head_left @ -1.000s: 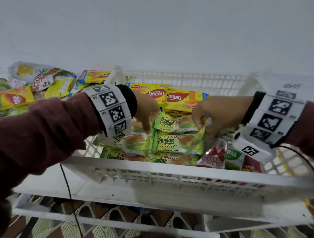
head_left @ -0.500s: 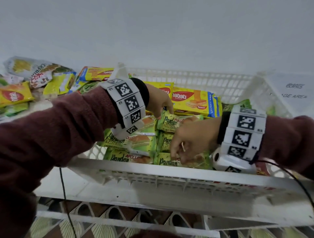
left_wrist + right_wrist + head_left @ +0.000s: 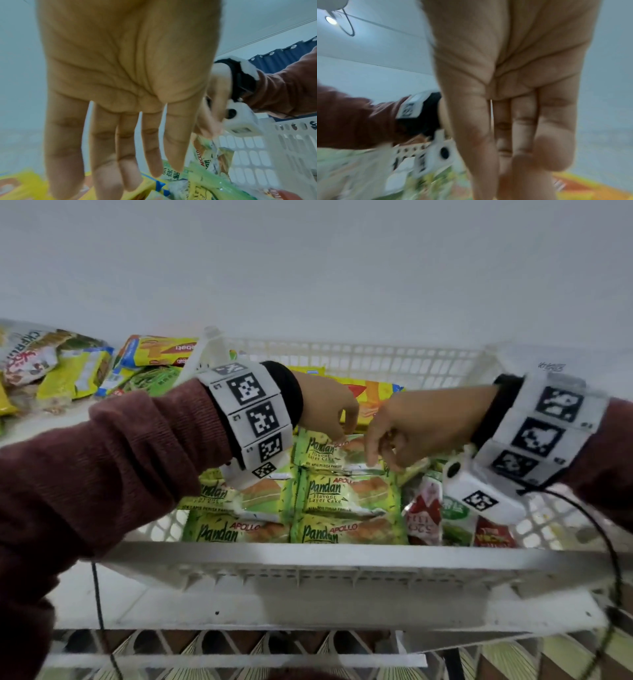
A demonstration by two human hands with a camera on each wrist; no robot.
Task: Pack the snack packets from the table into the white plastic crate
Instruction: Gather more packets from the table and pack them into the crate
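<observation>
Far left, on the table (image 3: 51, 422) outside the crate: a loose heap of unpacked snack packets (image 3: 68, 364), yellow and green, overlapping at odd angles, so packing is judged partly done. White plastic crate (image 3: 342, 556) sits centre to right; its near-left part holds Pandan cake packets (image 3: 346, 494) laid flat in rows, labels up, presumably to use the floor area evenly. Left hand (image 3: 325, 409) is over the far-left part of the crate, fingers extended and slightly spread in the left wrist view, tips down at the top Pandan packet's far edge; contact cannot be told for certain, nothing gripped. Likely it steadies or aligns that packet. Right hand (image 3: 421, 426) comes in from the right, fingers pointing down and close together in the blurred right wrist view, tips touching the same packet's near-right edge (image 3: 373, 465); a pinch cannot be confirmed. Yellow wafer packs (image 3: 370, 398) lie behind both hands. Red and green sachets (image 3: 431, 508) stand on edge at the right, filling the narrower gap.
</observation>
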